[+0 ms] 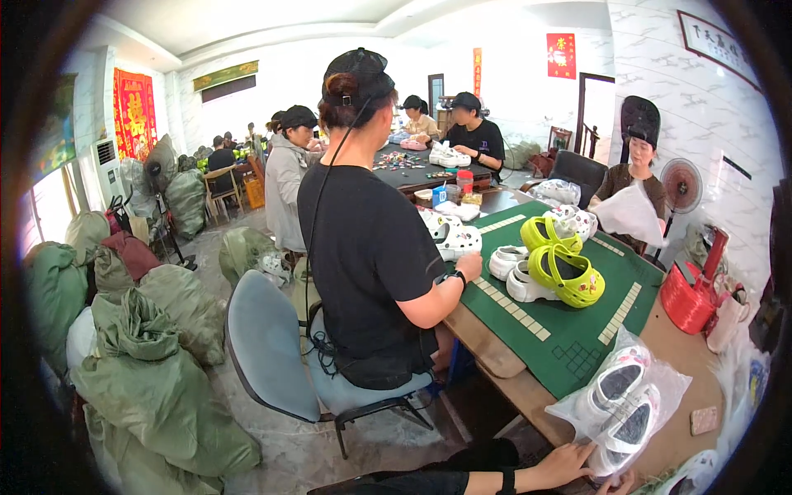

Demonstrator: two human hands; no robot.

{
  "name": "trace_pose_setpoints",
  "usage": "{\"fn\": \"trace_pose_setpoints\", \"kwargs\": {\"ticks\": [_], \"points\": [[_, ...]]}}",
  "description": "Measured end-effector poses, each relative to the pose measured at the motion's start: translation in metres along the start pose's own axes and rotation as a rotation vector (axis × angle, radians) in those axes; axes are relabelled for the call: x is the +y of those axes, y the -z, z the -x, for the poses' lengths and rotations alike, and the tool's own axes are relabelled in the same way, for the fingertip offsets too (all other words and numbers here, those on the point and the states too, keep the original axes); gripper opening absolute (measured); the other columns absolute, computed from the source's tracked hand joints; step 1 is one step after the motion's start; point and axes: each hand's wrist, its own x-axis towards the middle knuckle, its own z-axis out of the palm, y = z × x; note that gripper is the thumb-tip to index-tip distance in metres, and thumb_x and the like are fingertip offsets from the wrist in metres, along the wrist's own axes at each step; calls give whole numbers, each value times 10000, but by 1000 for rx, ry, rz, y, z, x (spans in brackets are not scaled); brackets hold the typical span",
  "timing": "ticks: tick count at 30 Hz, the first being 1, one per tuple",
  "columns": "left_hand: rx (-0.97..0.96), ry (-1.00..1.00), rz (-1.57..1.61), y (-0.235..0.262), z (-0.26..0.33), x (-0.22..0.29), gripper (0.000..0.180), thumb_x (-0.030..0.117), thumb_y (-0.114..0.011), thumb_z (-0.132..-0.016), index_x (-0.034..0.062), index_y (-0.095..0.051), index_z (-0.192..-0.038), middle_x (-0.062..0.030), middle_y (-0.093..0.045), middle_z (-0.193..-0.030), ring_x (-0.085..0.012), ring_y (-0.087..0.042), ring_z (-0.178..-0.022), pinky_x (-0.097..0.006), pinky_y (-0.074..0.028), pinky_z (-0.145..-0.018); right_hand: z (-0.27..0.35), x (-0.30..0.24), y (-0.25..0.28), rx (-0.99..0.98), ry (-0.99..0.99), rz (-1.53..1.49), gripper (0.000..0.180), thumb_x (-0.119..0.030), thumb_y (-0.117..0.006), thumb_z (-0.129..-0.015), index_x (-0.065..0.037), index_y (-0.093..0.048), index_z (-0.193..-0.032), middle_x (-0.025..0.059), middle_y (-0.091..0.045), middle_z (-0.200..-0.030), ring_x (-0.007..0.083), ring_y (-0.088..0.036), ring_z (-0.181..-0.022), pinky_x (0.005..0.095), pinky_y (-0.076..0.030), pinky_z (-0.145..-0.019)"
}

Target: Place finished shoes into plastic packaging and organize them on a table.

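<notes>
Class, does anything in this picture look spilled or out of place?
Possibly: small colourful pieces lie scattered across the far dark table, looking spilled, though perhaps spread deliberately. The bagged white clogs by the left hand show no obvious damage.

I count two lime-green clogs at three o'clock, with two white clogs just beside them toward the centre. At four o'clock, one clear bag contains two more white clogs. Two hands are at five o'clock. Farther out at three o'clock are one red spool and, slightly higher, one round fan.
</notes>
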Motion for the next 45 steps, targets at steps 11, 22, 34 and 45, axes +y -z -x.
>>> {"fn": "trace_pose_setpoints", "kwargs": {"ticks": [11,22,34,45], "points": [[28,-56,-190,8,-18,31,508,438,-489,-882,-13,-535,-1112,-112,-591,-611,-251,-620,-545,-348,-477,-439,18,122,-40,-110,-287,-282,236,-2,-620,-707,-3,-491,-905,90,-476,-834,207,-476,-792,325,-401,-721],[-113,31,-112,17,-51,22,641,483,-591,-816,-85,-532,-1108,-228,-632,-811,-379,-615,-761,-450,-484,-685,11,43,-34,-50,-235,-432,122,-64,-605,-810,-27,-508,-746,-21,-468,-682,57,-401,-645,222,-343,-553],[-209,260,-176,-4,-64,8,818,522,-537,-817,106,-208,-1439,-227,-650,-903,-394,-634,-812,-497,-479,-742,11,52,-24,-174,-414,-669,130,33,-533,-807,-75,-487,-753,-29,-497,-605,28,-407,-470,198,-326,-418],[-306,391,-83,10,-68,17,796,504,-590,-792,71,-276,-1382,-274,-608,-996,-431,-596,-880,-479,-459,-779,9,52,-26,-4,-569,-1039,161,66,-500,-812,-86,-474,-768,-10,-492,-585,58,-396,-397,195,-309,-362]]}}
